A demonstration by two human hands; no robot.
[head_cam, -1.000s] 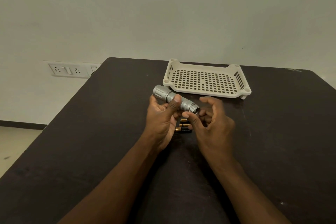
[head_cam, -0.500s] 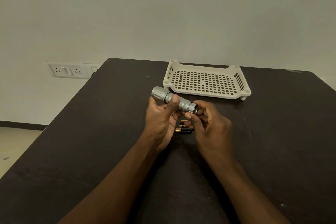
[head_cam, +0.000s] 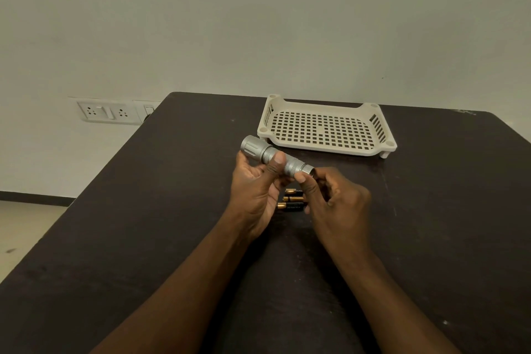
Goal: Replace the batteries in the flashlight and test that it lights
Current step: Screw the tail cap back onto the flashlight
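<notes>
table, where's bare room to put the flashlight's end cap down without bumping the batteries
Bare patches: the dark table left of the left hand, and right of the right hand below the cream perforated plastic tray. Crowded: between the hands, where three black-and-gold batteries lie under the silver metal flashlight.

The batteries lie partly hidden behind the right hand; their print is unreadable.

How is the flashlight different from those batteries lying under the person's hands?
The flashlight is silver-grey; the batteries are black with copper ends. The flashlight is held up off the table by the left hand and right hand; the batteries lie untouched on it. The flashlight is far larger. Both are cylinders.
</notes>
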